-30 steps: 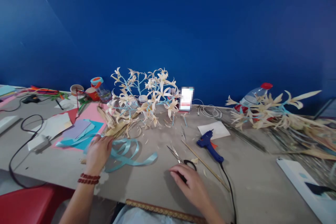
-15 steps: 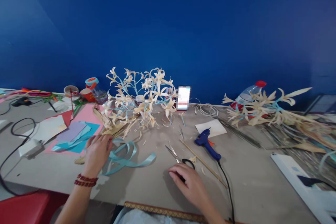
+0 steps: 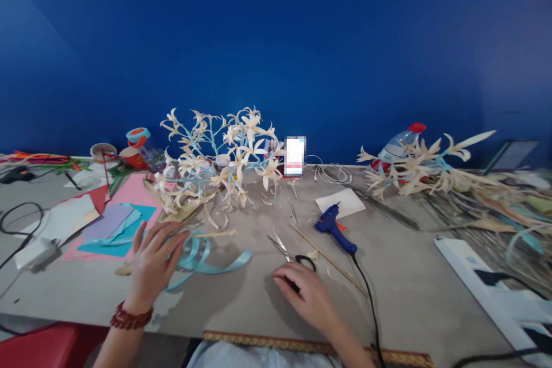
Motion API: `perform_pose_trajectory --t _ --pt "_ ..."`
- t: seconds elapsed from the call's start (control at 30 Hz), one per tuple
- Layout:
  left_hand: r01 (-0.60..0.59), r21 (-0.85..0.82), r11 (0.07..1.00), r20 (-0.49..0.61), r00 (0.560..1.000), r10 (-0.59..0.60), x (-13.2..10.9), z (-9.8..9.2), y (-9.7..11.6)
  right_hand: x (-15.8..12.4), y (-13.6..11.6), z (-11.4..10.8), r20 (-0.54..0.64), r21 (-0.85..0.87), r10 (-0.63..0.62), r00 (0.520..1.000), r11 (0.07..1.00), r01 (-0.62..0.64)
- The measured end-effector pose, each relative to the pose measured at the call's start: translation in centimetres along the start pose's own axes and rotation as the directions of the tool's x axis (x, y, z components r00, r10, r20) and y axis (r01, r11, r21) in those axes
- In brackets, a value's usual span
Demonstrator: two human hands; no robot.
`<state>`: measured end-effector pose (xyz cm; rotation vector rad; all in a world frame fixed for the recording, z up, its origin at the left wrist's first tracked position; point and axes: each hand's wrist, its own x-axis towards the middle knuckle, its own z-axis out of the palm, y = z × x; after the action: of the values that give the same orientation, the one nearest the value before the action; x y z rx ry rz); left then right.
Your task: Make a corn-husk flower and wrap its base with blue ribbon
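My left hand (image 3: 152, 261) hovers over a curled light blue ribbon (image 3: 215, 264), fingers loosely spread. Its thumb and forefinger pinch one end of a pale dried leaf strip (image 3: 218, 234) that points right. My right hand (image 3: 307, 294) lies near the table's front edge with its fingers curled over one black handle of the scissors (image 3: 282, 247). The other handle loop shows beside the fingertips, and the blades point up and left. Behind the ribbon stands a spray of cream leaf flowers on blue stems (image 3: 219, 152).
A blue glue gun (image 3: 333, 228) with a black cord lies right of the scissors, beside a thin stick (image 3: 328, 259). Coloured paper sheets (image 3: 110, 224) lie at the left. More leaf flowers and a plastic bottle (image 3: 399, 146) sit at the right. A phone (image 3: 295, 156) leans against the blue wall.
My left hand has drawn back a little towards me with the pale leaf strip now sticking out of it. My right hand stays on the scissors. The view has swung right.
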<state>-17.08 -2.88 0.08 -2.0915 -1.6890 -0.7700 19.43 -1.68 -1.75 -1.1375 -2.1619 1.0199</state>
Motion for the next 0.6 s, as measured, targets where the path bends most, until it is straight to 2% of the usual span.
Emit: perform_pose_trajectory --t 0.07,0.13,0.23,0.33,0.43,0.53,0.6 --pt "-0.057 -0.072 0.996 0.011 0.998 0.058 -0.2 0.0 1.7 0.2 -0.2 0.4 -0.018 0.088 0.038 0.999 0.995 -0.037" --pt "-0.11 -0.138 0.984 0.044 0.992 0.117 -0.4 0.1 3.7 0.6 -0.5 1.2 -0.047 0.259 0.112 0.993 0.961 -0.096" --pt "-0.16 -0.209 0.965 0.115 0.976 0.186 -0.4 0.5 6.7 1.4 -1.4 2.6 0.0 0.578 0.169 0.986 0.804 -0.138" --pt "-0.212 -0.253 0.944 0.127 0.96 0.25 -0.2 0.9 8.2 2.1 -2.4 3.5 0.062 0.743 0.177 0.982 0.649 -0.164" --pt "-0.209 -0.232 0.95 0.135 0.96 0.244 -0.1 1.0 7.1 2.2 -2.8 3.4 0.043 0.813 0.231 0.972 0.557 -0.168" --pt "-0.179 -0.142 0.974 0.145 0.969 0.199 -0.6 0.7 3.4 1.6 -2.1 2.5 0.002 0.859 0.309 0.951 0.486 -0.16" --pt "-0.102 -0.035 0.994 0.108 0.989 0.105 -1.2 0.5 0.2 0.9 -1.1 1.6 -0.057 0.879 0.384 0.922 0.458 -0.136"
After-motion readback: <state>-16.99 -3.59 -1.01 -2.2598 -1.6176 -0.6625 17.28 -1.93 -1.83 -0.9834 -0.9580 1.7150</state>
